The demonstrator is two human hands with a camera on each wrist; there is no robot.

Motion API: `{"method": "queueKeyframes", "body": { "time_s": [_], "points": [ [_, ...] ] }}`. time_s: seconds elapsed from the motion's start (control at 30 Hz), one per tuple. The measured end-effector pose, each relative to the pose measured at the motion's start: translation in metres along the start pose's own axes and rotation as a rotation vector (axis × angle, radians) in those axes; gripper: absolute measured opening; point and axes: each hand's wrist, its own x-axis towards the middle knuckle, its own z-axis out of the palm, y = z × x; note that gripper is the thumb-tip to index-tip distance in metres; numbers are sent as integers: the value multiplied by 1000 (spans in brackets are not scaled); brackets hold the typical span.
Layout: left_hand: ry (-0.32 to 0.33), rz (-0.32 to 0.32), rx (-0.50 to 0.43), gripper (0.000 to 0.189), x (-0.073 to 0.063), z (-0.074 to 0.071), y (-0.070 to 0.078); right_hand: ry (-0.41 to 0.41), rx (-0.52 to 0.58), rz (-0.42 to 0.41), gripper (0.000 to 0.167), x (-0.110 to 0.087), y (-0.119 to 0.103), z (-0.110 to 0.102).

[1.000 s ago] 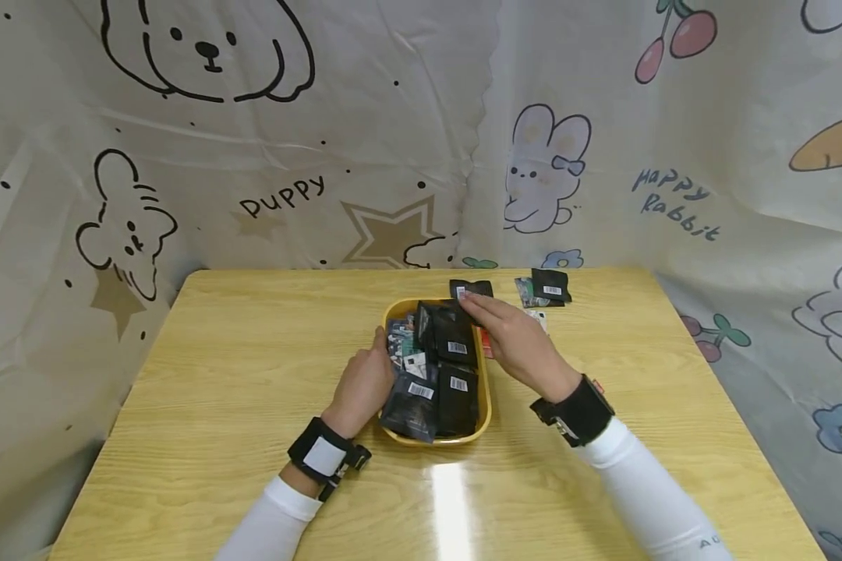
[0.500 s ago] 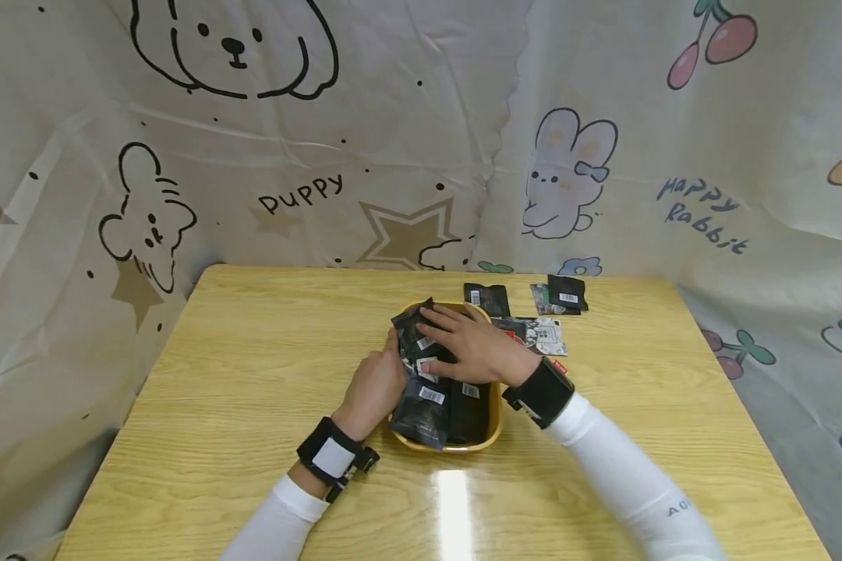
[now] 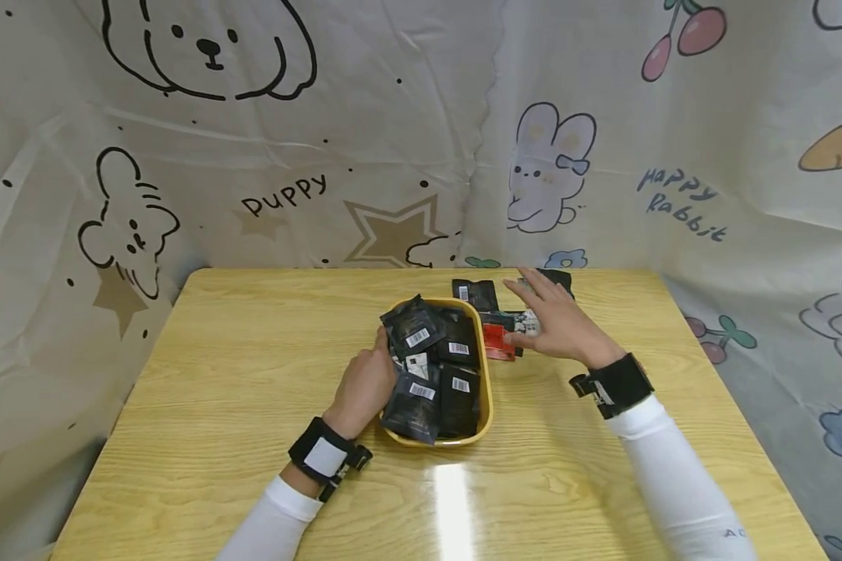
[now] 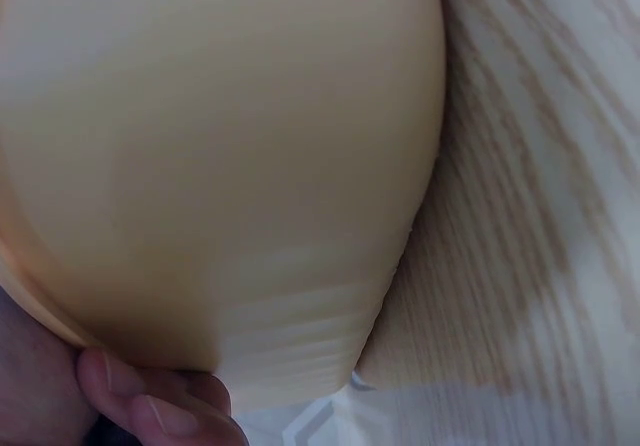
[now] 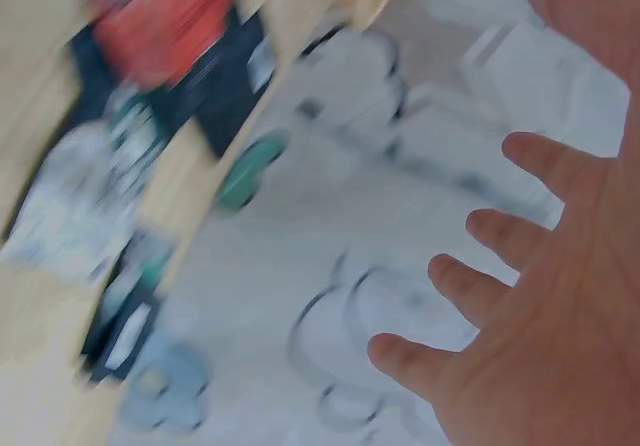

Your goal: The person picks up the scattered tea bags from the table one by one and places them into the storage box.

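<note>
A yellow plastic basket stands mid-table, filled with several flat black packets, each with a white barcode label. One black packet lies tilted on top at the far left of the pile. My left hand grips the basket's left rim; the left wrist view shows its fingers curled at the edge beside the smooth outer wall. Right of the basket, my right hand is raised with fingers spread, holding nothing. Beneath and past it lie a red packet and a white patterned packet.
Another black packet lies just behind the basket. Near the table's back edge, a further black packet is partly covered by the right hand. A cloth printed with cartoon animals hangs behind the wooden table.
My right hand reached over the basket, left a black packet on the pile at the far left, then withdrew rightward over the loose packets. The left hand stays on the rim.
</note>
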Motion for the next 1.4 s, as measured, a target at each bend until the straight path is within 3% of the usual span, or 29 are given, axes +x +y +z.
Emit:
{"method": "queueKeyframes", "body": {
  "time_s": [0.27,0.37,0.47,0.67,0.97,1.2,1.4],
  "points": [
    [-3,-13,-8,49,-2,0,-2,-146,117,105,99,-13,47,35],
    [-3,-6,-6,48,-3,0,-1,-218,170,124,95,-14,59,47],
    [-1,7,-3,48,-4,0,1,-243,156,120,86,-15,67,53],
    [7,1,-2,47,-1,-2,3,-167,25,57,61,-12,70,52],
    [-14,-3,-14,49,-3,1,5,-41,-47,46,38,-25,63,47],
    [-13,-9,3,49,-1,1,2,-45,-91,53,25,-48,58,20],
    [-18,-17,2,49,1,0,-1,105,-58,8,30,-51,38,-8]
  ]
}}
